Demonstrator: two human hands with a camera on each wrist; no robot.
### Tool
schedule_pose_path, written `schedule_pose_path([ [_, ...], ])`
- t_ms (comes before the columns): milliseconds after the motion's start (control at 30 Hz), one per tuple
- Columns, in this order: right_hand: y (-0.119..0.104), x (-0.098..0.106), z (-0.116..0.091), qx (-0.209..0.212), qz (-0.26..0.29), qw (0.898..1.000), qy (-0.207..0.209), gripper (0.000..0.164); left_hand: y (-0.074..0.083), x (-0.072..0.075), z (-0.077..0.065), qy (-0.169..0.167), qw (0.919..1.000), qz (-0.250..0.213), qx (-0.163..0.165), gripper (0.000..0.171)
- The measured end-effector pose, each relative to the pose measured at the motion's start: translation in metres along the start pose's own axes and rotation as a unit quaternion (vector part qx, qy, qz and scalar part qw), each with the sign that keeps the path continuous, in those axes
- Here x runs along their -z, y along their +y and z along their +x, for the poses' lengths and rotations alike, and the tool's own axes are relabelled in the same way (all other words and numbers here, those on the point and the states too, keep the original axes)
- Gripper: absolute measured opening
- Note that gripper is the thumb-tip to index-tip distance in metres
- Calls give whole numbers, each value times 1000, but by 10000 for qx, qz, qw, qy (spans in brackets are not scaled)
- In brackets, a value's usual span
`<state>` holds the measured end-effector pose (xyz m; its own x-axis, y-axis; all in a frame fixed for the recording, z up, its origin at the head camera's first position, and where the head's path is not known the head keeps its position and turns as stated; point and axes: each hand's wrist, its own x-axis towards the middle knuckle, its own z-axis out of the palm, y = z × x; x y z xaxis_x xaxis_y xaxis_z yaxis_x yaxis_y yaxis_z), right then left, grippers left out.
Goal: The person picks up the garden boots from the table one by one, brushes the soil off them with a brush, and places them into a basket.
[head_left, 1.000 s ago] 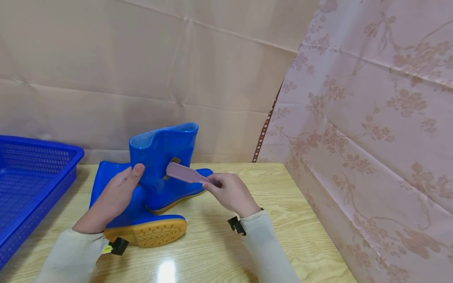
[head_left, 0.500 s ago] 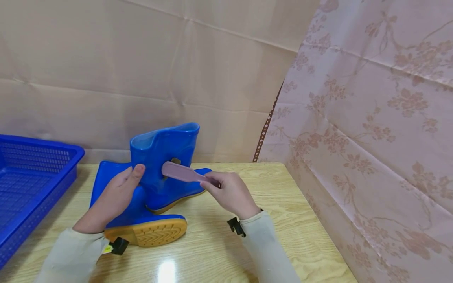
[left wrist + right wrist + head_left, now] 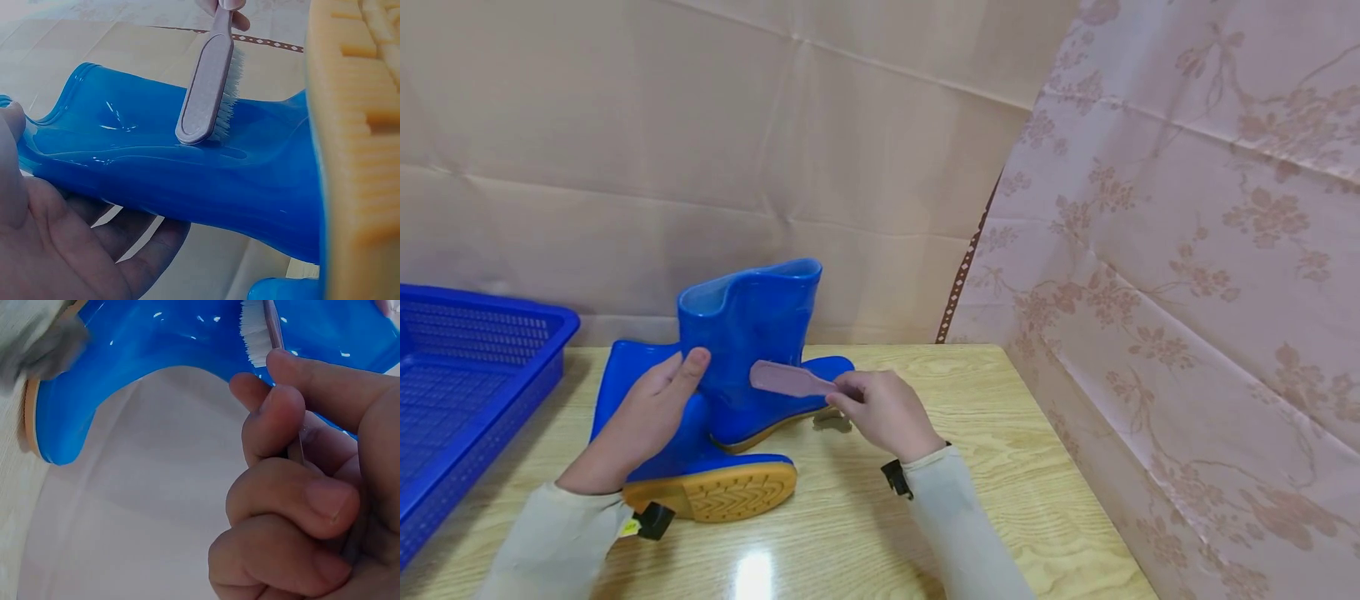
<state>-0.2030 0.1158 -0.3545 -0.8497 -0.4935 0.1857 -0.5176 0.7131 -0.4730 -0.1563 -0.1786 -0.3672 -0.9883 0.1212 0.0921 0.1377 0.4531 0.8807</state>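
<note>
Far left, a blue basket [image 3: 567,325] sits on the desk [image 3: 985,450], out of the way. Next, 2 glossy blue boots: the lying boot [image 3: 688,442] is on its side, yellow-brown sole [image 3: 730,492] toward the person; the upright boot [image 3: 741,333] stands just behind it and looks to be the piece being brushed. Left hand [image 3: 651,412] grips the upright boot's shaft, thumb on the near side. Best to brace firmly there so the shaft doesn't rock or cave in, without nudging the lying boot. Brush [image 3: 790,380] lies across the lower shaft, back toward the head camera. Short, even strokes should work best, bristles flat to the surface, pressure light since the shaft looks flexible. Just beside the upright boot's sole, a grey-brown clump [image 3: 832,420]; it blurs in the right wrist view, so can't tell if it rests on the desk or is in the air. Right hand [image 3: 887,412] holds the brush by its handle. Views: head gives the layout, basket and boot mouth included, but hides the bristles. Left wrist shows whitish bristles [image 3: 230,94] facing the shaft, plus left fingers [image 3: 156,253] spread behind it. Right wrist shows right fingers [image 3: 287,494] curled round the handle, mostly hidden from above.
</note>
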Motion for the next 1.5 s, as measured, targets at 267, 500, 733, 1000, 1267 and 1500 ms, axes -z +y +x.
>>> schedule_pose_path([
  [267, 3, 1, 2, 85, 98, 9999, 59, 15, 0, 0, 0, 19, 10000, 45, 40, 71],
  [500, -3, 1, 2, 558, 456, 9960, 522, 15, 0, -1, -1, 36, 10000, 78, -12, 71],
  [733, -1, -5, 5, 491, 326, 9957, 711, 24, 2, -1, -2, 24, 9998, 104, -141, 69],
  [1000, 18, -13, 12, -224, 381, 9983, 388, 18, 2, 0, -2, 25, 9999, 71, -123, 69],
  [1267, 22, -11, 11, -220, 37, 9996, 165, 26, -1, -2, -1, 3, 10000, 93, -14, 71],
  [1500, 9, -7, 8, 312, 432, 9975, 454, 27, 0, -2, -2, 5, 9998, 144, -154, 69],
])
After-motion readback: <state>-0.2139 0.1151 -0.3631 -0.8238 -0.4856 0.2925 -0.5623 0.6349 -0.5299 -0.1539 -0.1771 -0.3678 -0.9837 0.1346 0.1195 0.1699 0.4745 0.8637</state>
